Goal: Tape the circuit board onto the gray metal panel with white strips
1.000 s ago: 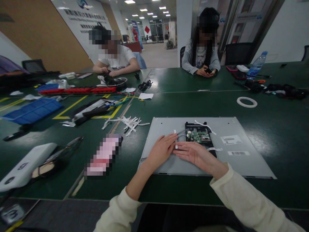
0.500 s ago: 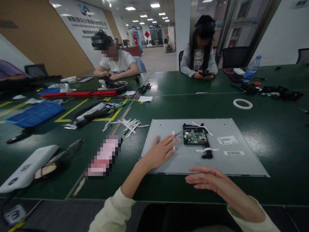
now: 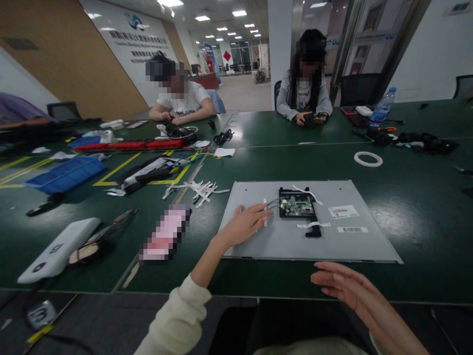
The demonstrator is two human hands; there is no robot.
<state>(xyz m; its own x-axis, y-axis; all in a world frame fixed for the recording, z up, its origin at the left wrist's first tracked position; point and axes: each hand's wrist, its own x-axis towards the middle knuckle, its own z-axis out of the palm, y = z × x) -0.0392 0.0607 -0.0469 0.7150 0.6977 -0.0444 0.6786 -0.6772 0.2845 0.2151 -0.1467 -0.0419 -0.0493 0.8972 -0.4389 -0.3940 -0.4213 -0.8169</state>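
A flat grey metal panel lies on the green table in front of me. A green circuit board in a black frame sits on it, held with white tape strips, and thin wires lead off to the left. My left hand rests flat on the panel's left side, fingers outstretched, the tips by the wires and a small piece of tape. Off the panel's front edge, my right hand hovers with fingers extended and nothing in it.
To the left lie a phone, a heap of white tape strips, a white device and a blue tray. A white tape ring lies behind the panel. Two people sit across the table, near a water bottle.
My right hand has moved right and slightly down, away from the panel's front edge. My left hand stays on the panel. The whole view has shifted slightly.
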